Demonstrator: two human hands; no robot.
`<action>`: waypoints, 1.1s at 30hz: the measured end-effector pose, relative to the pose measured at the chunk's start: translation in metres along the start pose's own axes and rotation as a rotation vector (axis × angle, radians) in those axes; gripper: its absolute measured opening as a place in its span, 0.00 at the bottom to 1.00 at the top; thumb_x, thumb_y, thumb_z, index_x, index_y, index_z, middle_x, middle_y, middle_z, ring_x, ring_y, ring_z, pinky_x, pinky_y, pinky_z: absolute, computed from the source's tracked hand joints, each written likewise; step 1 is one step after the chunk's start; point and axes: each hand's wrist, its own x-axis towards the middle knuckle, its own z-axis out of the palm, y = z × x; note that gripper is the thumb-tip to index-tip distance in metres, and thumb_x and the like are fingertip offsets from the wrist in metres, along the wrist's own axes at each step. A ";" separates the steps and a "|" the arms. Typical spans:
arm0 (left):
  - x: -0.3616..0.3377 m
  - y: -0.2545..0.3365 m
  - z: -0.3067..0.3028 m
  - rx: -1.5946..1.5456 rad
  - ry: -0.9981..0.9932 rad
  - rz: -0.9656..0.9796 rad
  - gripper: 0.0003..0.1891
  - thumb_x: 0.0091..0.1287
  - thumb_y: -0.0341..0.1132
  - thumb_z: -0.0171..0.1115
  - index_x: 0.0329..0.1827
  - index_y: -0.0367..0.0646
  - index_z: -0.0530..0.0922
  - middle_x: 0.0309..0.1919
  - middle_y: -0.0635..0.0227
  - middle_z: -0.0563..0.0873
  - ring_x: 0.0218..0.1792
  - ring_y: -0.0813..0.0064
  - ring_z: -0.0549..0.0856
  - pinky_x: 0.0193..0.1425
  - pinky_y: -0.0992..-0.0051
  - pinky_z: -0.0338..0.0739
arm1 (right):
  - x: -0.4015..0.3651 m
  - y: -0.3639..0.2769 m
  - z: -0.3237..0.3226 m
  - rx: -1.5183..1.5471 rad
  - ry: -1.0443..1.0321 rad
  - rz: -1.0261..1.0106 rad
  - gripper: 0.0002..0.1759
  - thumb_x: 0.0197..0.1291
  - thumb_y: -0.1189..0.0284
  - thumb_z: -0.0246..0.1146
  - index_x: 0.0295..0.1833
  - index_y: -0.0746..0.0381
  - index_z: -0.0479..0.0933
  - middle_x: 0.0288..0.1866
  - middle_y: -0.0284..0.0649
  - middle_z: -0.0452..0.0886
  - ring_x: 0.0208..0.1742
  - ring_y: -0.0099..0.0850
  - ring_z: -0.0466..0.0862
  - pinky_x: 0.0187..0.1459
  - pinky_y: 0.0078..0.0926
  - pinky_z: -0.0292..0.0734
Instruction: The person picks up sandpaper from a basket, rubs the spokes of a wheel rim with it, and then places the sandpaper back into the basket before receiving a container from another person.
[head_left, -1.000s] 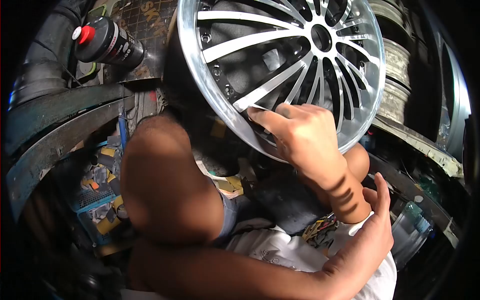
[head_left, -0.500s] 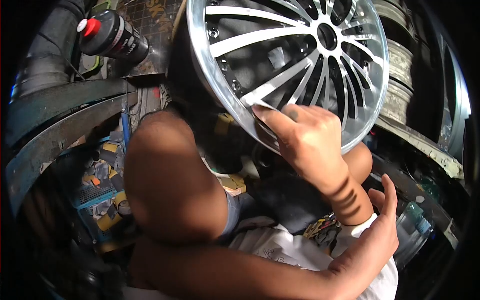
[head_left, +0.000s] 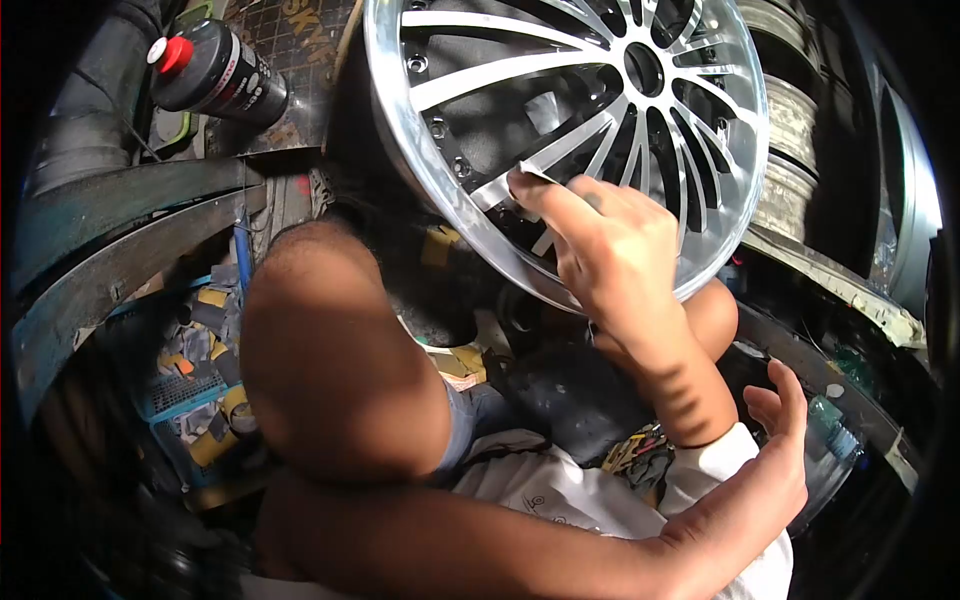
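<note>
A multi-spoke alloy wheel rim (head_left: 560, 70), with bright polished spokes and black gaps, stands tilted in front of my knees. My right hand (head_left: 620, 240) reaches over its near lip, the fingers pinched on a small piece of sandpaper (head_left: 535, 173) whose pale edge shows. The fingertips press on one flat silver spoke near the outer lip. My left hand (head_left: 775, 425) is off the wheel at the right, beside my right forearm. Its fingers are loosely bent and apart, with nothing in them.
At the upper left, a dark bottle (head_left: 225, 80) with a red cap stands on a grimy surface. Blue baskets (head_left: 185, 395) at the left hold grey and yellow scraps. More wheels (head_left: 785, 140) are stacked at the right, above a clear plastic container (head_left: 825, 465).
My right hand has slid up along the spoke with the sandpaper, away from the outer lip. The fingers of my left hand bend a little more. The whole view has shifted slightly.
</note>
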 end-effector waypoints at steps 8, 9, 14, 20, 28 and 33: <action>0.001 0.000 -0.001 -0.007 -0.002 -0.009 0.23 0.78 0.38 0.64 0.65 0.27 0.73 0.54 0.62 0.86 0.52 0.89 0.83 0.61 0.89 0.77 | -0.006 0.003 0.013 0.093 -0.002 0.018 0.18 0.55 0.69 0.67 0.53 0.49 0.86 0.27 0.35 0.80 0.25 0.34 0.85 0.28 0.33 0.78; 0.001 0.000 0.000 -0.006 0.000 -0.010 0.23 0.78 0.38 0.64 0.65 0.27 0.73 0.54 0.62 0.86 0.52 0.89 0.83 0.61 0.89 0.77 | -0.007 0.005 0.019 0.109 0.015 0.040 0.17 0.55 0.69 0.67 0.53 0.49 0.85 0.27 0.35 0.80 0.24 0.34 0.85 0.28 0.33 0.78; 0.000 0.001 -0.001 -0.004 -0.007 -0.011 0.23 0.78 0.38 0.64 0.65 0.27 0.73 0.54 0.62 0.86 0.52 0.89 0.83 0.61 0.89 0.77 | 0.001 -0.001 0.011 0.083 0.047 -0.031 0.13 0.55 0.70 0.65 0.48 0.51 0.85 0.27 0.33 0.80 0.26 0.34 0.85 0.30 0.34 0.78; 0.000 0.000 0.000 -0.001 -0.006 -0.015 0.23 0.78 0.38 0.64 0.65 0.27 0.73 0.55 0.62 0.86 0.52 0.89 0.83 0.61 0.89 0.77 | -0.001 -0.002 -0.002 -0.014 -0.067 -0.034 0.15 0.56 0.72 0.64 0.50 0.52 0.84 0.27 0.33 0.80 0.25 0.35 0.85 0.29 0.34 0.77; 0.002 0.002 0.001 0.005 -0.017 -0.033 0.23 0.78 0.38 0.64 0.65 0.27 0.73 0.55 0.62 0.86 0.52 0.89 0.83 0.60 0.89 0.77 | 0.011 -0.003 0.001 0.060 0.052 -0.025 0.15 0.56 0.72 0.64 0.51 0.54 0.82 0.24 0.32 0.77 0.25 0.32 0.85 0.28 0.32 0.76; 0.002 0.001 0.004 0.011 -0.018 -0.030 0.24 0.78 0.38 0.65 0.65 0.27 0.73 0.55 0.62 0.86 0.52 0.89 0.83 0.60 0.89 0.77 | 0.003 -0.003 -0.012 0.130 0.045 -0.007 0.15 0.56 0.74 0.64 0.51 0.55 0.83 0.24 0.35 0.79 0.24 0.37 0.83 0.29 0.36 0.78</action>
